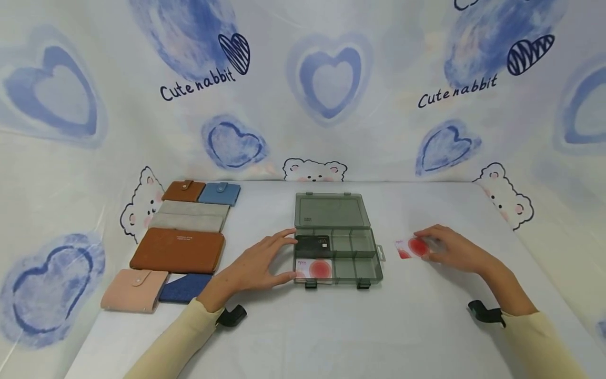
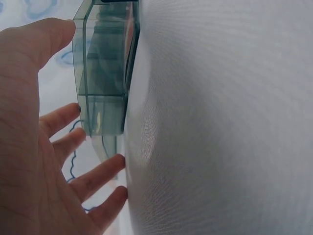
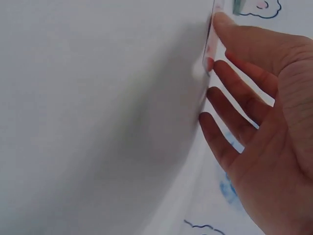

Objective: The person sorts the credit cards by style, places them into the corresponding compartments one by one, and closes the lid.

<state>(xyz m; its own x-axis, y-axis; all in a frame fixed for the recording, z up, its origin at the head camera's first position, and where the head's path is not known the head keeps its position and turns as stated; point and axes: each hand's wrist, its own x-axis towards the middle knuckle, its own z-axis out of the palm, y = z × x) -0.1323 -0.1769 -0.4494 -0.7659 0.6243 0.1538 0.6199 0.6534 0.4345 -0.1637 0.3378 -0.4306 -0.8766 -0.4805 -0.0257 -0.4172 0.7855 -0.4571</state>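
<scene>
A green see-through plastic compartment box [image 1: 357,269] lies on the table with its lid [image 1: 331,210] folded back. In its left compartments are a black VIP card [image 1: 312,246] and, nearer the front, a pink-and-white card [image 1: 306,267] with a red circle. My left hand [image 1: 258,263] is at the box's left side, thumb at the front corner and fingertips near the rim further back, fingers spread and relaxed. To the right of the box, my right hand [image 1: 454,250] pinches a second pink-and-white card [image 1: 404,248] with a red circle by its right end, close over the table.
On the left of the table lie a brown wallet [image 1: 177,250], a grey wallet [image 1: 189,215], a pink wallet [image 1: 132,289] and a dark blue card holder [image 1: 184,290]. Behind them sit a small brown wallet [image 1: 182,192] and a light blue one [image 1: 222,195]. A patterned curtain [image 1: 379,147] hangs behind.
</scene>
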